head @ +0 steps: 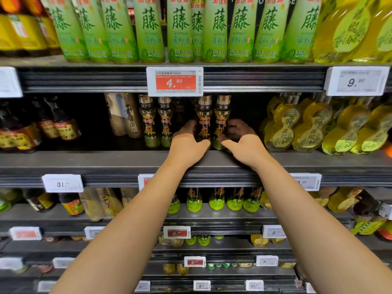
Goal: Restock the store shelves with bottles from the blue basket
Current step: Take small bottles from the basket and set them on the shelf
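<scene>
On the middle shelf [106, 160] stand small dark pepper-oil bottles with orange labels and green bases. My left hand [187, 144] grips one of them [203, 122], with the fingers behind it and the thumb across its base. Right beside it stands another bottle [220, 119], and my right hand [239, 139] curls around its right side with the thumb near its foot. Two more bottles of the same kind [156, 124] stand to the left. The blue basket is out of view.
Tall green-labelled bottles [180, 28] line the shelf above, behind a 4.90 price tag [175, 81]. Yellow gourd-shaped bottles [307, 126] stand at the right, dark sauce bottles [53, 124] at the left. A dark gap lies between those and the pepper-oil bottles. Lower shelves hold more small bottles.
</scene>
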The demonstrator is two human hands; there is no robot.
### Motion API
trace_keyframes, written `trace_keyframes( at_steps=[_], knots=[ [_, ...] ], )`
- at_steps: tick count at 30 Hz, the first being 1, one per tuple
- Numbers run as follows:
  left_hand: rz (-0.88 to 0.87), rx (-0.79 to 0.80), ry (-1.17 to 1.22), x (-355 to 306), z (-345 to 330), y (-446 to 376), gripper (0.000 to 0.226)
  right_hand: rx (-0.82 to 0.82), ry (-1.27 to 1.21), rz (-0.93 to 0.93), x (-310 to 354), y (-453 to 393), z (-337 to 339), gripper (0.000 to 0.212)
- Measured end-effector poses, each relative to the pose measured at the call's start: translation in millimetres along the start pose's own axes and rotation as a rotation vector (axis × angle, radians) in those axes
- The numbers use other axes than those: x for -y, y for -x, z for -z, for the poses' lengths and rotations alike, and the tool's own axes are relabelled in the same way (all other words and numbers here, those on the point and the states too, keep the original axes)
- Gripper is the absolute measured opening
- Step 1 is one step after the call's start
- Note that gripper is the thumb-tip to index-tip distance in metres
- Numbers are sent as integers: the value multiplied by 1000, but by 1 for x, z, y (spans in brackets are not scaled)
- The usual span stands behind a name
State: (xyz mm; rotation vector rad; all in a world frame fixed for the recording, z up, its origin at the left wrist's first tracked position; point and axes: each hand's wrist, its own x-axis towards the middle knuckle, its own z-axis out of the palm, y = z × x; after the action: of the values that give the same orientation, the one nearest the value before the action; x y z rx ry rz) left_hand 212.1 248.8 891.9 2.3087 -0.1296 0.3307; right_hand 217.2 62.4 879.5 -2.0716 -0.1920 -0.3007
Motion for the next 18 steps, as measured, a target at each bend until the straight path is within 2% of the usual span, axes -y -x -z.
trace_keyframes(
  at_steps=[3,6,8,10,12,15,18],
  knots=[
    [-64,-107,-57,0,11,18,46,12,28,-14,3,1,1,63],
    [-55,-367,18,13,31,34,22,13,84,-28,4,-1,1,67],
    [10,-520,-7,26,47,39,25,16,126,-40,4,-3,0,68],
    [145,-499,-28,38,59,37,37,17,160,-51,4,-4,-1,70],
    [251,-386,-48,46,66,30,46,13,168,-64,6,-5,-2,72],
    [236,-280,-100,54,71,19,42,16,173,-73,10,-7,-7,72],
    [200,-247,-165,58,72,13,48,30,181,-74,15,-8,-13,72]
  ],
)
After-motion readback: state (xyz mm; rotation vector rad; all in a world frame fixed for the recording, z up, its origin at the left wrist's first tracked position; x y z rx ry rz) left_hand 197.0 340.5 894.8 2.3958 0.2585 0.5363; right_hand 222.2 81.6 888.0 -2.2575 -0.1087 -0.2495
